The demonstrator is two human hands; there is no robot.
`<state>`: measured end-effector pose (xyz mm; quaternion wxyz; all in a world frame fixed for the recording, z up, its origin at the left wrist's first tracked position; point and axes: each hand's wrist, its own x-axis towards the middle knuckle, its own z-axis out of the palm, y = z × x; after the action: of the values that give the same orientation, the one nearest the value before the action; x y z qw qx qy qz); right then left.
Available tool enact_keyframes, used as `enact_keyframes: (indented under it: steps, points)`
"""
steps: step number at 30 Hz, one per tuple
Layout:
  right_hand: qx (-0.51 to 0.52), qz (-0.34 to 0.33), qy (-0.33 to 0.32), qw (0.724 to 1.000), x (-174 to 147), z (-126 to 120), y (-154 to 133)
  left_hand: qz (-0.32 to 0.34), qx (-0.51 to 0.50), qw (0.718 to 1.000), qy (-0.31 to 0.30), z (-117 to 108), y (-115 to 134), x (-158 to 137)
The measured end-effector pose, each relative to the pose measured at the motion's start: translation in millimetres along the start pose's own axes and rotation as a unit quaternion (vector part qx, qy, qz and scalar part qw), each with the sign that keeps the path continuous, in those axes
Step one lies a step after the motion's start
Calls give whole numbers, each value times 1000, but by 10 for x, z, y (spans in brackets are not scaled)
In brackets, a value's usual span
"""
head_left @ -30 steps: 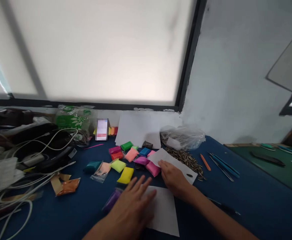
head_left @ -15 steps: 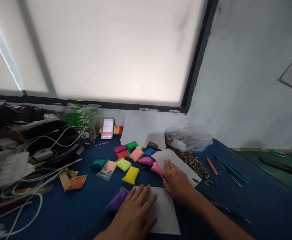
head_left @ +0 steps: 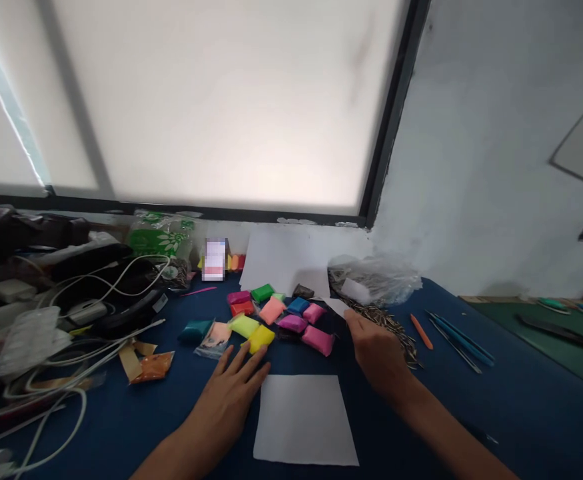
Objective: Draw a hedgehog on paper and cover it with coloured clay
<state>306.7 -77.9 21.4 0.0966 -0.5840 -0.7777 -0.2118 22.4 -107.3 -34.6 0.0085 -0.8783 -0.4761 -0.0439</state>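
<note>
My left hand (head_left: 226, 403) is open, fingers spread, low over the table at the near edge of a yellow packet (head_left: 260, 339). I cannot tell whether anything lies under its palm. My right hand (head_left: 378, 347) is closed on a white sheet of paper (head_left: 337, 306), tilted up and mostly hidden behind the fingers. Another white sheet (head_left: 304, 420) lies flat between my forearms. Beyond the hands sit several small bright packets, among them a pink one (head_left: 318, 341), a purple one (head_left: 292, 323) and a lime one (head_left: 245, 326).
Sunflower seeds (head_left: 381, 320) spill from a clear plastic bag (head_left: 391, 280) behind my right hand. An orange stick (head_left: 422, 331) and blue tweezers (head_left: 464, 341) lie to the right. Tangled white cables (head_left: 78, 400) crowd the left. A lit phone (head_left: 214, 259) leans at the back.
My right hand has lifted the smaller back sheet off the table, uncovering the pink packets. My left hand has slid left off the front sheet; the purple bag there is now out of sight.
</note>
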Motion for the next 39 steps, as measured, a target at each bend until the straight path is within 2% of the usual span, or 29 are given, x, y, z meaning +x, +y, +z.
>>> enact_keyframes:
  steps: [6, 11, 13, 15, 20, 23, 26, 30, 35, 39]
  points:
    - [-7, -20, 77, 997, 97, -50, 93, 35, -2, 999, 34, -9, 45, 123]
    - [-6, -2, 103, 995, 352, -135, 209, 100, -26, 992, 76, 301, 300, 120]
    - [-3, 2, 93, 996, 445, -103, 231, 144, -38, 986, 75, 473, 413, 111]
    - [-1, -3, 65, 998, 467, -17, 205, 155, -43, 983, 84, 629, 478, 109]
    - [-4, -33, -30, 999, 215, 245, -10, 165, -53, 979, 103, 899, 457, 149]
    - [-13, -27, -61, 998, 96, 300, -87, 172, -54, 977, 109, 977, 426, 162]
    - [-16, -17, -76, 997, 132, 264, -70, 180, -52, 976, 115, 956, 419, 126]
    - [-6, -12, -55, 998, 326, 135, -41, 170, -50, 976, 124, 775, 454, 33]
    - [20, -47, -32, 998, 587, 88, -176, 159, -60, 977, 126, 548, 494, -52]
    - [45, -82, -67, 993, 621, 173, -293, 162, -101, 975, 118, 588, 464, -46]
